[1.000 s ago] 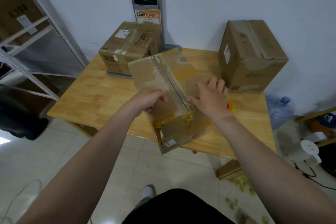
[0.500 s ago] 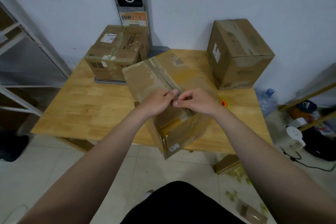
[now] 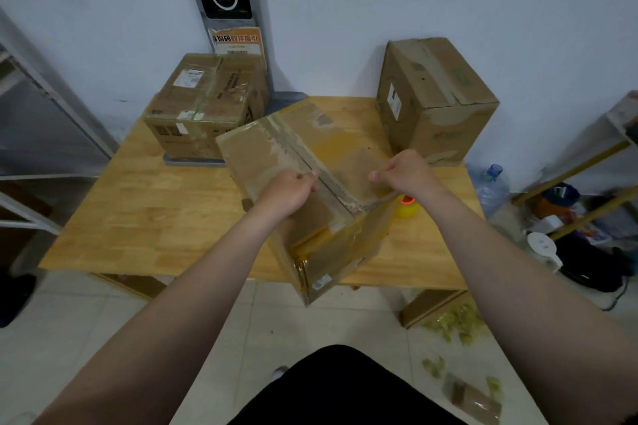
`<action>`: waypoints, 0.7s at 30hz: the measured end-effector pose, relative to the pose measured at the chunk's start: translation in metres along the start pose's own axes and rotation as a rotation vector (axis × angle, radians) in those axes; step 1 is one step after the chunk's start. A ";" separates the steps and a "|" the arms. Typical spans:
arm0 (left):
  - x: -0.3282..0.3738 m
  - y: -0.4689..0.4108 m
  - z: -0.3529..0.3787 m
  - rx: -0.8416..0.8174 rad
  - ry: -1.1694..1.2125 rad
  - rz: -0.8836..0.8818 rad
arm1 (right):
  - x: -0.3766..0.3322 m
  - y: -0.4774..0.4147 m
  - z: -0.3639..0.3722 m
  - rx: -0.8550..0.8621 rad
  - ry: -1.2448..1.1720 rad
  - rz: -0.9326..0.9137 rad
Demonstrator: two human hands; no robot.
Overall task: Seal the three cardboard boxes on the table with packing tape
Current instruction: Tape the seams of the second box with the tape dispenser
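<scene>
Found the near box (image 3: 348, 152) tilted over the counter's (image 3: 138, 210) front edge, seam (image 3: 293, 150) up. Saw left hand (image 3: 286, 191) and right hand (image 3: 407, 172) pinched either side of it; on clear tape or nothing, could not tell. Judged best: drew any strip taut, centred it, pressed flat.

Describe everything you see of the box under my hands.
The near box is worn brown cardboard, flaps closed, torn paper and old tape along its top seam, yellowish tape on the near corner, a small white label below. It sits skewed on the wooden table, that corner overhanging the edge. The left hand and right hand rest on top, flanking the seam.
</scene>
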State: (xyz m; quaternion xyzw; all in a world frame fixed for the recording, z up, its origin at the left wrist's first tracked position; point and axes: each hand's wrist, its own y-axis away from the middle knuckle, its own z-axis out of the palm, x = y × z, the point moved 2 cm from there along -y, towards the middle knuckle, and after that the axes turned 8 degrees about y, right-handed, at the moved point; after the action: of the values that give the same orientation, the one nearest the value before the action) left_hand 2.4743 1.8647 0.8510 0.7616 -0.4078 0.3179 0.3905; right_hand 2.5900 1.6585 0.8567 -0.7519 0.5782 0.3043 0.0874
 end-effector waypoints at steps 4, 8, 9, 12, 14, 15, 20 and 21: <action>-0.007 0.004 0.002 0.061 -0.138 -0.022 | -0.001 -0.019 0.000 -0.013 0.223 0.099; -0.016 0.015 -0.005 0.175 -0.200 -0.043 | 0.004 -0.026 -0.005 -0.046 0.247 0.085; -0.020 0.017 -0.007 0.218 -0.207 -0.084 | 0.007 -0.026 -0.005 -0.050 0.193 0.075; -0.027 0.028 -0.004 0.235 -0.216 -0.259 | 0.014 -0.023 0.002 -0.065 0.022 0.006; -0.028 0.032 0.006 0.163 -0.169 -0.264 | 0.014 -0.019 0.006 -0.088 0.130 -0.100; -0.028 0.033 0.011 0.127 -0.152 -0.250 | 0.012 -0.015 0.006 -0.098 0.189 -0.121; -0.021 0.030 0.012 0.160 -0.114 -0.129 | 0.024 0.006 0.004 -0.075 0.164 -0.100; -0.020 0.025 0.010 0.160 -0.110 -0.109 | 0.027 0.009 0.005 -0.061 0.101 -0.077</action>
State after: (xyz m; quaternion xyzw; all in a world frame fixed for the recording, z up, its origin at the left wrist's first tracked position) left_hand 2.4447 1.8545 0.8382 0.8277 -0.3600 0.2852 0.3223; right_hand 2.5838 1.6357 0.8393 -0.7905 0.5428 0.2797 0.0466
